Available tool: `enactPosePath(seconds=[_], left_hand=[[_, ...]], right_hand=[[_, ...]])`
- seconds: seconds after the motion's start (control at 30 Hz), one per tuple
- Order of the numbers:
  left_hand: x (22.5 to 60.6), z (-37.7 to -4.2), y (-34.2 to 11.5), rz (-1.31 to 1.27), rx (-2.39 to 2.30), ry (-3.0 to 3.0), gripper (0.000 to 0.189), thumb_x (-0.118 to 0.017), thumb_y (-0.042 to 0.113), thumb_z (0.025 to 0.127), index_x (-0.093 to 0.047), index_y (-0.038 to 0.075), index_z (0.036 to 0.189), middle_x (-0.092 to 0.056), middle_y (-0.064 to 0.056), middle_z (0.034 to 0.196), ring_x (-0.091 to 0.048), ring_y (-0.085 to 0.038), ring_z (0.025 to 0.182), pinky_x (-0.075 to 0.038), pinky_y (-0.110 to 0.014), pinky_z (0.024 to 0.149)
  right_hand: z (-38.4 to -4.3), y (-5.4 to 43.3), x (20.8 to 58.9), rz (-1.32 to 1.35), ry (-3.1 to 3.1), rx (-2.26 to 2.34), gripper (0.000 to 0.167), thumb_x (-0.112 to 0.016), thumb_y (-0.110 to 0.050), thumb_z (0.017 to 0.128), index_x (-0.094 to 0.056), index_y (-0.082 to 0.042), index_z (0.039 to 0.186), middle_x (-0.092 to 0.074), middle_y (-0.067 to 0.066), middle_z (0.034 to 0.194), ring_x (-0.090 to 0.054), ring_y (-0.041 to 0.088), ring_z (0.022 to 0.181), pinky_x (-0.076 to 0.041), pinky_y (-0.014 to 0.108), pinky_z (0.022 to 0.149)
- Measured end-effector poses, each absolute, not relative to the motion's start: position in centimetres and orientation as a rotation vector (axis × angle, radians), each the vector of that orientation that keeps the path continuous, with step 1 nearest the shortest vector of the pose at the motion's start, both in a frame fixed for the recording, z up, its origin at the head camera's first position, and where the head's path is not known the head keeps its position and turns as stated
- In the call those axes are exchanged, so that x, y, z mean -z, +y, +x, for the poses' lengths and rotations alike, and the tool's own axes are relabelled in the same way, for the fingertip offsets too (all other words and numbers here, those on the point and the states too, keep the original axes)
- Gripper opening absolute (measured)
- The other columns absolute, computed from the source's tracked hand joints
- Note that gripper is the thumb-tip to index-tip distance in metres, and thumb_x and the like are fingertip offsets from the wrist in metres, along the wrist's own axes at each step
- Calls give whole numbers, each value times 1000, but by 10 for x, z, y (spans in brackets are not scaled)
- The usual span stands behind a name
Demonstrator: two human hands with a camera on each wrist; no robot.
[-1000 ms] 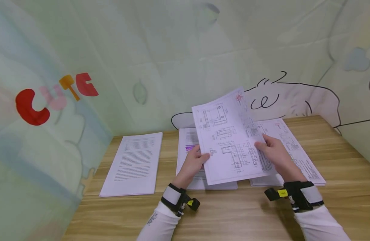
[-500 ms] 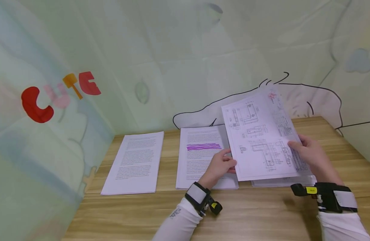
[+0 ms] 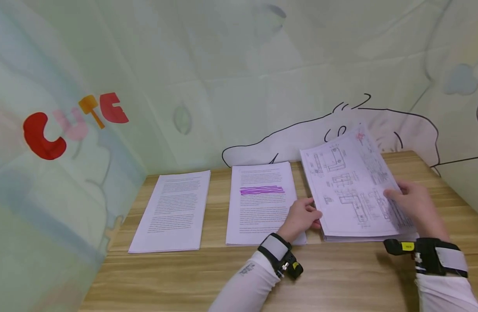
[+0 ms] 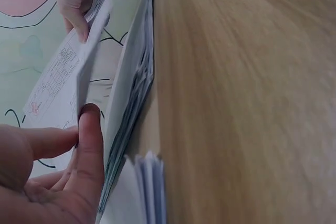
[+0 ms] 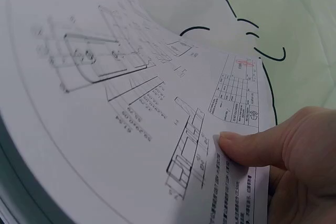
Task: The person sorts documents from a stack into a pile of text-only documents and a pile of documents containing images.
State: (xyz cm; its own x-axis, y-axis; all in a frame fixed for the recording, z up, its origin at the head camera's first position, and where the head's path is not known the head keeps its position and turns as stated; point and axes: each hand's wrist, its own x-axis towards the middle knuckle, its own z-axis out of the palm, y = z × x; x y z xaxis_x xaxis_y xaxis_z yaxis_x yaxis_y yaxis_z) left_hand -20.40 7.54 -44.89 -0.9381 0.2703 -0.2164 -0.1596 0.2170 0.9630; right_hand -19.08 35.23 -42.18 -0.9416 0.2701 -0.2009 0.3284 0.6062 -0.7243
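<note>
Between both hands is a sheet with technical drawings [image 3: 342, 186], held over a stack of drawing sheets [image 4: 139, 85] on the right part of the table. My left hand [image 3: 301, 216] pinches its left edge between thumb and fingers, as the left wrist view also shows. On the opposite edge, my right hand [image 3: 416, 206] grips the sheet, thumb on the printed face and fingers behind. In the right wrist view the sheet [image 5: 131, 108] bends slightly. Seen from the left wrist, it is still raised off the stack; whether more than one sheet is held I cannot tell.
Left of the hands lies a stack of text pages with purple marker lines [image 3: 260, 216]. Another stack of printed text [image 3: 172, 212] lies farther left. All are on a wooden table [image 3: 184, 281]. A printed cloth backdrop [image 3: 208, 86] stands behind and to the left.
Both hands have carried the drawing sheet rightward from over the middle stack, then lowered it over the right stack. The purple-marked page is uncovered now.
</note>
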Motion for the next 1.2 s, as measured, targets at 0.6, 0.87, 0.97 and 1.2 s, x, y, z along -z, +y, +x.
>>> enactPosePath(seconds=[0.6, 0.87, 0.97, 1.2], left_hand=[[448, -199, 88, 43, -1538, 2428, 5, -66, 2, 87, -68, 7, 86, -56, 3, 53, -51, -6, 42, -36, -15, 41], [441, -196, 87, 32, -1433, 2524, 21, -66, 8, 87, -59, 10, 68, -55, 4, 50, -51, -5, 43, -32, -16, 42], [434, -194, 84, 57, -1482, 2508, 7, -66, 10, 89, -71, 6, 90, -57, 6, 59, -58, -8, 48, -38, -15, 44], [416, -195, 59, 149, -1588, 2486, 34, -61, 15, 94, -68, 7, 126, -64, 6, 78, -65, -10, 53, -42, -15, 48]], right_hand=[[-198, 348, 448, 670, 2834, 1196, 57, -44, -12, 101, -25, 4, 153, -39, 40, 143, -48, 51, 114, -43, 53, 82], [-200, 345, 444, 677, 2911, 1086, 56, -45, -20, 102, -30, 6, 150, -40, 41, 142, -43, 55, 123, -41, 62, 91], [-201, 341, 441, 652, 2926, 1056, 57, -44, -26, 103, -32, 4, 150, -39, 41, 143, -41, 55, 123, -40, 62, 90], [-204, 319, 432, 504, 2961, 1144, 56, -40, -32, 104, -36, 0, 150, -34, 38, 149, -35, 59, 132, -34, 71, 99]])
